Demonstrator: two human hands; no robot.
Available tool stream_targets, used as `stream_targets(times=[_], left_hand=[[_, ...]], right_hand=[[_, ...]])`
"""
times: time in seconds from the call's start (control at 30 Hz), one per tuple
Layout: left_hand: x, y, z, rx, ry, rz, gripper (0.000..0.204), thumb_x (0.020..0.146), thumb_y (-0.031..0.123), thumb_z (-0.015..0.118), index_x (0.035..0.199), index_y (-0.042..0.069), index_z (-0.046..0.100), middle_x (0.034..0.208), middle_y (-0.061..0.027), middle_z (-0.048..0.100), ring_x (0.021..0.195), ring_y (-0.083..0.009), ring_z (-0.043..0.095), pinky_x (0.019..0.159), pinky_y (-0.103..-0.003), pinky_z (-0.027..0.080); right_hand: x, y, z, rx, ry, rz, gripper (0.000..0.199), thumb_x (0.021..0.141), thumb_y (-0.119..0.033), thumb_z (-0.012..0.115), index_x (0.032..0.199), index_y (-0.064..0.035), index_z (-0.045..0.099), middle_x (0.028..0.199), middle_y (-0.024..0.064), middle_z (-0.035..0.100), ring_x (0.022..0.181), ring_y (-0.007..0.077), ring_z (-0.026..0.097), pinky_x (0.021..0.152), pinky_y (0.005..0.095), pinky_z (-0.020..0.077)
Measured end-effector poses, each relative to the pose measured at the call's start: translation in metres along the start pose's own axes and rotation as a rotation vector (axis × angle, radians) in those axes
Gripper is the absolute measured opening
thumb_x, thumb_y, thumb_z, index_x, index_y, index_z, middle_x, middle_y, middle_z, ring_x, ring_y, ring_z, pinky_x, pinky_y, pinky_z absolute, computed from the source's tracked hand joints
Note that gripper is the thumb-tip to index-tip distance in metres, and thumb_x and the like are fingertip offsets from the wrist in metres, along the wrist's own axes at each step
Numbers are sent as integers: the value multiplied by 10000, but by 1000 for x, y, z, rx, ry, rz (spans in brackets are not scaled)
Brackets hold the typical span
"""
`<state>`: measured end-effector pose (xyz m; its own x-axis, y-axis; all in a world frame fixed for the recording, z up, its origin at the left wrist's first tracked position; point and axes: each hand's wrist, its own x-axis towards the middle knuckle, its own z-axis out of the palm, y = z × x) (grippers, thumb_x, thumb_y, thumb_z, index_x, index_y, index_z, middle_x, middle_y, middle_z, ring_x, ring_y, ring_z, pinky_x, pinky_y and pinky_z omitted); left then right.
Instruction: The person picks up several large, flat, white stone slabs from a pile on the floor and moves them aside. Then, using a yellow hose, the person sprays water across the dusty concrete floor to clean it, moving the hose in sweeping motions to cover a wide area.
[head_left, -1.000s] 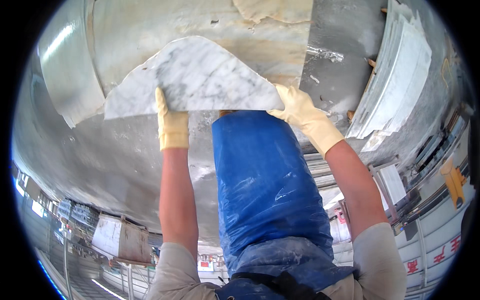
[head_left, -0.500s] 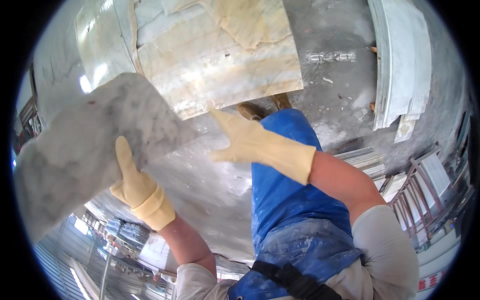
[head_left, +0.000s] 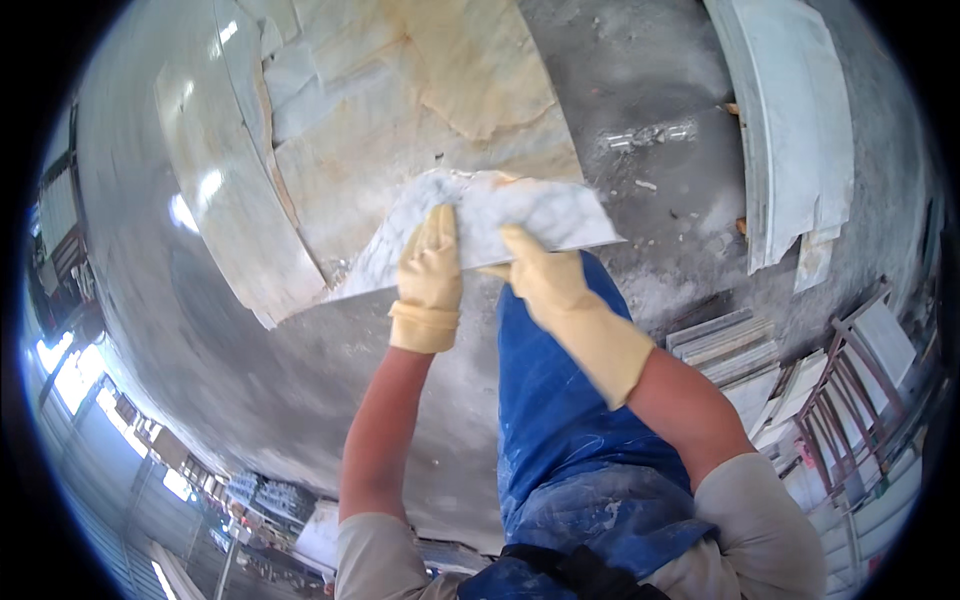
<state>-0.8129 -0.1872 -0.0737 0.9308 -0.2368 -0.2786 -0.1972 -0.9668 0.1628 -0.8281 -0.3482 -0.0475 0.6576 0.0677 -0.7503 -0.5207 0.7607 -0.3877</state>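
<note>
A broken-edged piece of grey-veined white marble slab is in front of me, over the near edge of a stack of larger stone slabs. My left hand, in a cream rubber glove, is at its near edge with the fingers stretched along its face; the thumb is hard to make out. My right hand, gloved alike, grips the same edge further right, one finger on the face and another below the edge. The slab piece hides part of the stack's front edge.
More pale slabs lie on small wooden blocks at the right. Narrow stone strips and a brown metal rack stand at the lower right. My legs in a blue apron are close to the stack.
The marble piece has swung from the far left to over the stack in front of me. My left hand moved right with it, and my right hand, free before, has taken hold of it.
</note>
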Motion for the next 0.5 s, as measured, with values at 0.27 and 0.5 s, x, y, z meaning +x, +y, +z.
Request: stream_targets(times=[0.27, 0.5], left_hand=[[7, 0, 124, -176, 225, 76, 509, 842, 23, 587, 1347, -27, 554, 1346, -179, 614, 1283, -350, 561, 1106, -455, 442], [-15, 0, 163, -338, 131, -194, 597, 780, 83, 733, 1336, -13, 538, 1334, -227, 582, 1278, -418, 527, 1076, -485, 441]], right_hand=[[66, 36, -123, -106, -162, 202, 439, 1050, -113, 490, 1457, 36, 423, 1410, 184, 532, 1249, 334, 585, 1037, 473, 538], [107, 66, -196, -54, -181, 245, 448, 1081, -151, 428, 1494, 21, 397, 1501, 181, 479, 1385, 324, 482, 1170, 460, 412]])
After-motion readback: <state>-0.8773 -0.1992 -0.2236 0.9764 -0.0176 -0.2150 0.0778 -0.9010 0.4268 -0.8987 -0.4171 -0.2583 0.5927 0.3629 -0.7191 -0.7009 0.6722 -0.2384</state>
